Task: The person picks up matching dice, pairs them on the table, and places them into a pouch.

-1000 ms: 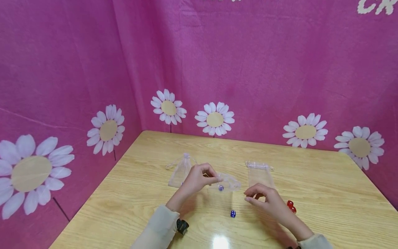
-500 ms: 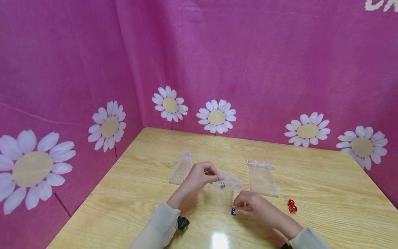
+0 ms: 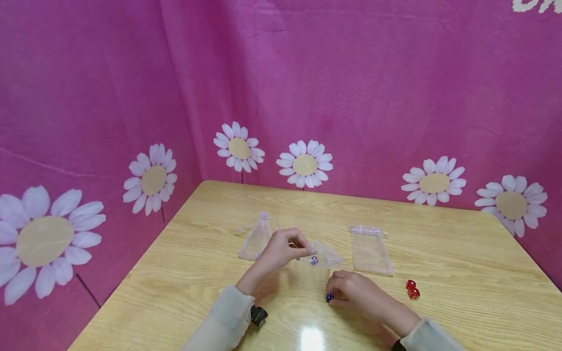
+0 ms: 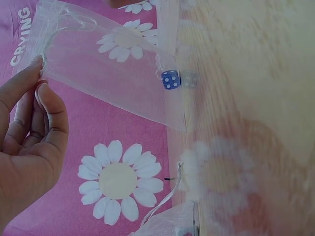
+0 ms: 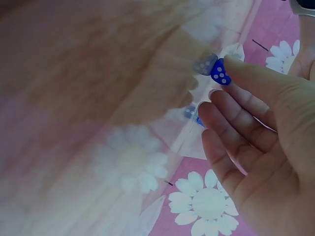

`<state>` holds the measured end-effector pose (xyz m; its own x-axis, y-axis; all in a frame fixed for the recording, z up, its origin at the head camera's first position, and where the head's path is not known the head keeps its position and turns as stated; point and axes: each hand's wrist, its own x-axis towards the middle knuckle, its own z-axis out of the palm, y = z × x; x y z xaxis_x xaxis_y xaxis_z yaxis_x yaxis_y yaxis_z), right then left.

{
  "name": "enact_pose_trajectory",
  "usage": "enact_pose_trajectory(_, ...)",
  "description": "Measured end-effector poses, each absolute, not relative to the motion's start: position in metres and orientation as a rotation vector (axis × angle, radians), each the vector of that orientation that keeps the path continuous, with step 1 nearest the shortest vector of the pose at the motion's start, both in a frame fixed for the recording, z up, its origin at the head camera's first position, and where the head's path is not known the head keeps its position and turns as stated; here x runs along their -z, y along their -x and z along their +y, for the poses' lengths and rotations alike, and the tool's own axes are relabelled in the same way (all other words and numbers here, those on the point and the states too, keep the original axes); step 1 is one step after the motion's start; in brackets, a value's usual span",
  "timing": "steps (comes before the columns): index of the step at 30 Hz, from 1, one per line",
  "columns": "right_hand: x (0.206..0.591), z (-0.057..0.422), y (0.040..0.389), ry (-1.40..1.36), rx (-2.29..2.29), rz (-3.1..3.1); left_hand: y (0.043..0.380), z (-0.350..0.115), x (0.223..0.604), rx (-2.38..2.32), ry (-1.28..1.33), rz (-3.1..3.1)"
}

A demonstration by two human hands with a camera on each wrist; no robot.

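Far left on the table (image 3: 175,292) there's a little see-through drawstring bag (image 3: 252,243) with a bit of blue in its bottom corner. Next is the left hand (image 3: 281,248), thumb and finger pinched tight on the mouth of a second sheer bag (image 3: 328,257), which slants down to the right with a blue die (image 3: 313,260) inside. Closer to the person, a loose blue die (image 3: 329,297) sits on the tabletop, caught between the right hand's (image 3: 356,293) thumb and forefinger, barely apart, other fingers kinda loose. Behind that hand a third bag (image 3: 373,253) lies flat, then two red dice (image 3: 412,289) touching each other, over to the right.
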<state>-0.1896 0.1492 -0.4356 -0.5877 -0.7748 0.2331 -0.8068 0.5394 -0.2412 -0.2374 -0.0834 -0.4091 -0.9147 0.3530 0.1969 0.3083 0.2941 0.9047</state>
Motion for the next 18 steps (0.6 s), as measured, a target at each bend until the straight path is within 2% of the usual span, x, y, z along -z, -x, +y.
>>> enact_pose_trajectory(7, 0.436, 0.151, 0.188, -1.382, -0.481, -2.644, 0.238, -0.084, 0.411, -1.732, -0.637, 2.492)
enact_pose_trajectory(11, 0.435, 0.156, 0.186, -1.33, -0.732, -2.639, 0.237, -0.084, 0.41, -1.722, -0.655, 2.502)
enact_pose_trajectory(18, 0.44, 0.17, 0.182, -1.079, -1.09, -2.433, 0.237, -0.084, 0.411, -1.713, -0.651, 2.49)
